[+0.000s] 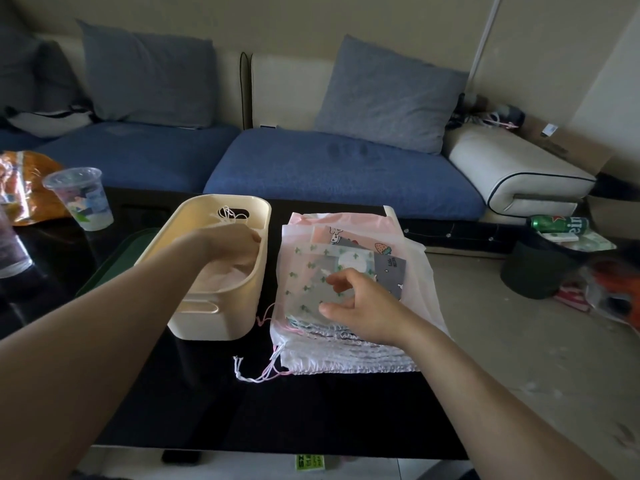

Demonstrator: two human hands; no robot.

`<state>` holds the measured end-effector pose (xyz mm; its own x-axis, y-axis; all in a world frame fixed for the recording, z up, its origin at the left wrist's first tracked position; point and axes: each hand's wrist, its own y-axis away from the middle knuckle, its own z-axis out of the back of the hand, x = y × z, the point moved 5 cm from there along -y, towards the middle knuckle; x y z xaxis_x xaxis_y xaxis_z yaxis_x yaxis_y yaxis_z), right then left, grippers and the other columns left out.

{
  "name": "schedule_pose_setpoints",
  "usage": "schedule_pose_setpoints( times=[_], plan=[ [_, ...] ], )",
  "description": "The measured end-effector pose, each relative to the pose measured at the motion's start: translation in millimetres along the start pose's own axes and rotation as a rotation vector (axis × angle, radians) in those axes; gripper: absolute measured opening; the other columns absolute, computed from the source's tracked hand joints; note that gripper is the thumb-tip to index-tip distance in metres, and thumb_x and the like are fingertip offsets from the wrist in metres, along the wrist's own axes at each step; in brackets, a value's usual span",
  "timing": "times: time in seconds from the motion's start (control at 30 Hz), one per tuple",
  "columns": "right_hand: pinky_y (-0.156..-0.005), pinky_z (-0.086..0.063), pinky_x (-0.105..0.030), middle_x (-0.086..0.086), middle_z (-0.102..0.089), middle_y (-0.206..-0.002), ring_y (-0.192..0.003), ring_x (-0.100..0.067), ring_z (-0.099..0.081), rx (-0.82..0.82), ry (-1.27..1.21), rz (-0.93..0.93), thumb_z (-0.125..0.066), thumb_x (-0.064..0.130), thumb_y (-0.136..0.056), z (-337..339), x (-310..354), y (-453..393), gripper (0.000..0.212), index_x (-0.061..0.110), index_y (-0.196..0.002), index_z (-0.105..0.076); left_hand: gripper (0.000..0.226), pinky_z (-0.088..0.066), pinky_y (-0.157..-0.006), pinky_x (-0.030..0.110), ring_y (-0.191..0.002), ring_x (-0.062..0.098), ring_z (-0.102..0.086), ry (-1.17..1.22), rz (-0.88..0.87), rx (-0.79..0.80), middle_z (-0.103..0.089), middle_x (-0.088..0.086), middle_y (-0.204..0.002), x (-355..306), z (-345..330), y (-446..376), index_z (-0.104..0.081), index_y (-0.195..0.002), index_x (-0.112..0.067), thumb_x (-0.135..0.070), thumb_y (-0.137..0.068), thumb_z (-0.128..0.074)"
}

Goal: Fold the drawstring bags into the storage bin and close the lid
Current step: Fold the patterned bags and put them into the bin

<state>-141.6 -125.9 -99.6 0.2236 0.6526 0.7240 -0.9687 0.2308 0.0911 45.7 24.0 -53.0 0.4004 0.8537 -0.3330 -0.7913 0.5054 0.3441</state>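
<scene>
A stack of drawstring bags (346,271) lies on the dark table (311,410), just to the right of the cream storage bin (214,320). The top bag (311,285) is translucent with small green cactus prints. The right hand (360,306) rests over it, thumb and fingers curled and pinching its near edge. The left hand (232,247) reaches down inside the bin onto a pale pink bag (221,280); I cannot tell whether it grips it. A plastic cup (81,197) stands far left, before a blue sofa (311,161).
</scene>
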Motion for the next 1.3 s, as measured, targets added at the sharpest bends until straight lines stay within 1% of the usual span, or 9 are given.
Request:
schedule_pose_setpoints(
  times=[0.17,0.27,0.37,0.5,0.67,0.77,0.93,1.17,1.3],
  plan=[
    [-0.098,-0.051,-0.033,0.012,-0.061,-0.121,-0.108,-0.004,-0.06,0.035,0.113,0.0,-0.065,0.048,-0.092,1.9,-4.6,-0.2,0.031,0.029,-0.117,-0.061,0.042,-0.041,-0.102,0.047,-0.126,0.036,-0.043,0.09,-0.139,-0.684,-0.045,0.018,-0.139,-18.7,39.1,25.6,-0.052,-0.136,-0.012,-0.01,-0.094,-0.048],
    [-0.095,-0.051,-0.031,0.013,-0.063,-0.115,-0.105,-0.004,-0.061,0.088,0.181,-0.029,-0.067,0.052,-0.088,5.1,-4.8,0.5,0.033,0.029,-0.112,-0.062,0.031,-0.045,-0.091,0.045,-0.114,0.037,-0.05,0.064,-0.587,-1.028,-0.048,0.021,-0.131,-65.1,24.0,80.9,-0.064,-0.113,-0.005,-0.007,-0.085,-0.052],
    [-0.075,-0.048,-0.026,0.012,-0.063,-0.087,-0.078,-0.005,-0.059,0.147,0.222,-0.036,-0.072,0.037,-0.087,4.8,-5.2,2.2,0.016,0.029,-0.087,-0.059,0.031,-0.043,-0.084,0.043,-0.103,0.036,-0.054,-0.065,-0.961,-0.942,-0.053,0.022,-0.127,-98.9,-36.2,117.5,-0.064,-0.106,-0.005,-0.014,-0.08,-0.049],
    [-0.079,-0.055,-0.035,-0.002,-0.069,-0.098,-0.084,-0.017,-0.064,0.181,0.296,-0.08,-0.071,0.027,-0.09,6.3,-11.7,4.0,0.01,0.02,-0.096,-0.066,0.045,-0.039,-0.097,0.041,-0.119,0.031,-0.048,-0.324,-0.667,-0.547,-0.041,0.011,-0.139,-80.2,-103.3,96.8,-0.046,-0.132,-0.016,-0.028,-0.089,-0.041],
    [-0.08,-0.052,-0.03,0.005,-0.064,-0.109,-0.097,-0.016,-0.064,0.146,0.296,-0.176,-0.07,0.049,-0.091,13.4,-17.7,9.9,0.036,0.021,-0.114,-0.07,0.023,-0.044,-0.092,0.042,-0.104,0.029,-0.058,-0.545,-0.672,-0.338,-0.059,0.005,-0.111,-65.8,-120.3,82.7,-0.053,-0.111,-0.018,-0.03,-0.1,-0.037],
    [-0.059,-0.041,-0.028,0.003,-0.063,-0.082,-0.07,-0.015,-0.057,0.037,0.287,-0.148,-0.062,0.042,-0.098,20.5,-17.9,8.6,0.027,0.02,-0.081,-0.065,0.021,-0.047,-0.084,0.04,-0.101,0.027,-0.061,-0.455,-0.688,-0.349,-0.063,0.002,-0.109,-68.2,-121.3,80.2,-0.053,-0.112,-0.018,-0.032,-0.101,-0.041],
    [-0.042,-0.037,-0.022,0.002,-0.06,-0.066,-0.043,-0.01,-0.054,-0.12,0.2,-0.121,-0.059,0.057,-0.094,33.5,-19.8,11.7,0.041,0.019,-0.077,-0.061,0.015,-0.05,-0.065,0.039,-0.078,0.027,-0.064,-0.02,-0.598,-0.532,-0.065,-0.001,-0.09,-61.0,-96.9,79.5,-0.057,-0.102,-0.017,-0.029,-0.099,-0.049],
    [-0.055,-0.045,-0.013,0.013,-0.067,-0.097,-0.077,-0.005,-0.066,-0.167,0.151,-0.154,-0.077,0.022,-0.089,54.1,-41.9,9.8,0.016,0.033,-0.091,-0.066,0.024,-0.056,-0.072,0.042,-0.083,0.028,-0.069,0.292,-0.734,-0.656,-0.074,0.007,-0.098,-56.1,-76.0,86.1,-0.07,-0.114,-0.006,-0.007,-0.091,-0.068],
    [-0.068,-0.054,-0.027,0.002,-0.072,-0.102,-0.086,-0.017,-0.069,-0.179,0.167,-0.251,-0.074,0.01,-0.089,57.8,-54.6,11.8,0.018,0.024,-0.1,-0.072,0.026,-0.057,-0.069,0.045,-0.086,0.033,-0.069,0.258,-0.747,-0.706,-0.072,0.008,-0.102,-56.5,-77.6,87.2,-0.07,-0.118,-0.004,0.001,-0.094,-0.059]
  ],
)
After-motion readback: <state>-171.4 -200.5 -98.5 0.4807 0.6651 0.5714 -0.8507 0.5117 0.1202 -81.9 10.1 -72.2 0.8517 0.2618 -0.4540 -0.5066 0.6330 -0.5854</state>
